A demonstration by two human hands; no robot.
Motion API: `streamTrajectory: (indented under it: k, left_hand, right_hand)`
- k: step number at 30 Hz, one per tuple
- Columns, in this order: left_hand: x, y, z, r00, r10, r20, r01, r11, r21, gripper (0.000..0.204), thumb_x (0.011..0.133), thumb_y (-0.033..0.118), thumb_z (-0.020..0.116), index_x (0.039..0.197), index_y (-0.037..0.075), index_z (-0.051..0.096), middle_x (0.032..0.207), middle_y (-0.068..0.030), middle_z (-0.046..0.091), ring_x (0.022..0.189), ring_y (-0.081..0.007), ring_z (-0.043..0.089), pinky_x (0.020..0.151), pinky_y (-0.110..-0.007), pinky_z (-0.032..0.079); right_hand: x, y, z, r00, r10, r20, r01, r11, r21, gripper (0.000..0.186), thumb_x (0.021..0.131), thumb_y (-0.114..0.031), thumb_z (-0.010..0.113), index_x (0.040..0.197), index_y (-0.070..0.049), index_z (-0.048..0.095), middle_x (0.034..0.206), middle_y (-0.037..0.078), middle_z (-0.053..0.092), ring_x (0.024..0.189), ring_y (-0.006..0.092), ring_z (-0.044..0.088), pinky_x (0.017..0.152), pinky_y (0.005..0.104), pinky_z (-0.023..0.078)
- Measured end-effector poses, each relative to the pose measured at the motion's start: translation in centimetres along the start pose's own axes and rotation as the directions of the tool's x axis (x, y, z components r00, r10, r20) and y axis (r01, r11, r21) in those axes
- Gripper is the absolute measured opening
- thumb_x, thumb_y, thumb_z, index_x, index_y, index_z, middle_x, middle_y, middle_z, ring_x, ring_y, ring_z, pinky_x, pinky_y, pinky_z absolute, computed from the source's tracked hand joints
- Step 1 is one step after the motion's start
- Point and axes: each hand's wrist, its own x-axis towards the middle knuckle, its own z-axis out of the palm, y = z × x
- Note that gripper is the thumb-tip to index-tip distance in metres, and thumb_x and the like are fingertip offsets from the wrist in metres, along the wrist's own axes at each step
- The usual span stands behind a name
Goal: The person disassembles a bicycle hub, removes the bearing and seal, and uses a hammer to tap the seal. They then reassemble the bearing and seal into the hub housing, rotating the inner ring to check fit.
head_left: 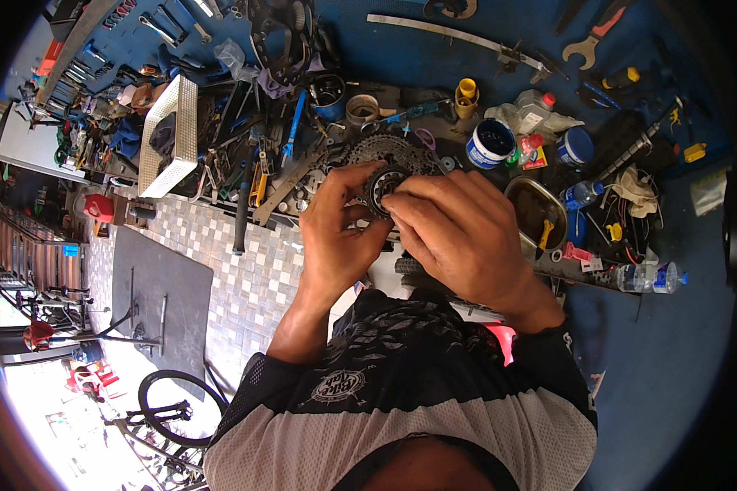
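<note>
Round part (380, 187) in both hands (334, 233) (469, 236) points its axis roughly toward the camera.

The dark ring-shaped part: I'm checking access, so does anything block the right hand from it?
Nothing visible stands between them: the right hand meets the dark ring-shaped part directly, while the left hand holds it from the left.

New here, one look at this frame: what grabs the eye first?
Dead centre: the left hand gripping a dark round part, with the right hand fingering it. Next, the white perforated basket on the cluttered bench to the left, then the black bicycle wheel against bright glare at lower left.
</note>
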Motion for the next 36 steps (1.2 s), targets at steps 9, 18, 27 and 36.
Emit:
streamTrajectory:
  k: [9, 18, 27, 36]
  left_hand:
    - [-0.4, -0.1, -0.2, 0.999, -0.023, 0.038, 0.025, 0.997, -0.071, 0.052, 0.078, -0.017, 0.072, 0.127, -0.001, 0.064, 0.127, -0.0122, 0.073, 0.109, -0.0159, 0.073, 0.081, -0.027, 0.067]
    - [-0.3, 0.8, -0.7, 0.991, -0.112, 0.074, 0.127, 0.961, -0.247, 0.049, 0.084, -0.012, 0.085, 0.126, -0.006, 0.059, 0.114, -0.0159, 0.074, 0.101, -0.0196, 0.077, 0.087, -0.033, 0.067]
    - [-0.7, 0.3, -0.3, 0.999, -0.040, 0.007, 0.040, 0.985, -0.171, 0.050, 0.081, -0.009, 0.089, 0.122, -0.003, 0.061, 0.117, -0.0127, 0.073, 0.105, -0.0186, 0.075, 0.090, -0.034, 0.066]
    - [-0.8, 0.0, -0.4, 0.998, -0.019, 0.052, 0.029, 0.981, -0.193, 0.050, 0.081, -0.013, 0.081, 0.127, -0.003, 0.065, 0.121, -0.0120, 0.072, 0.106, -0.0169, 0.073, 0.087, -0.032, 0.064]
  right_hand:
    - [0.0, 0.1, -0.6, 0.996, -0.048, 0.069, 0.047, 0.999, 0.017, 0.032, 0.079, -0.005, 0.086, 0.109, -0.004, 0.075, 0.107, 0.007, 0.071, 0.087, 0.0273, 0.069, 0.074, 0.0399, 0.057]
    - [-0.2, 0.8, 0.1, 0.993, 0.101, -0.063, -0.090, 0.983, 0.159, 0.063, 0.078, -0.036, 0.094, 0.126, -0.003, 0.070, 0.114, 0.013, 0.070, 0.099, 0.0332, 0.072, 0.084, 0.0427, 0.060]
    - [-0.3, 0.0, 0.7, 0.966, 0.251, -0.060, -0.236, 0.953, 0.192, 0.078, 0.069, -0.034, 0.102, 0.131, -0.002, 0.069, 0.115, 0.014, 0.070, 0.100, 0.0259, 0.072, 0.084, 0.0366, 0.060]
    - [-0.1, 0.7, 1.0, 0.984, 0.163, -0.079, -0.150, 0.977, 0.151, 0.065, 0.073, -0.037, 0.096, 0.123, -0.005, 0.069, 0.110, 0.012, 0.070, 0.097, 0.0323, 0.072, 0.081, 0.0420, 0.060]
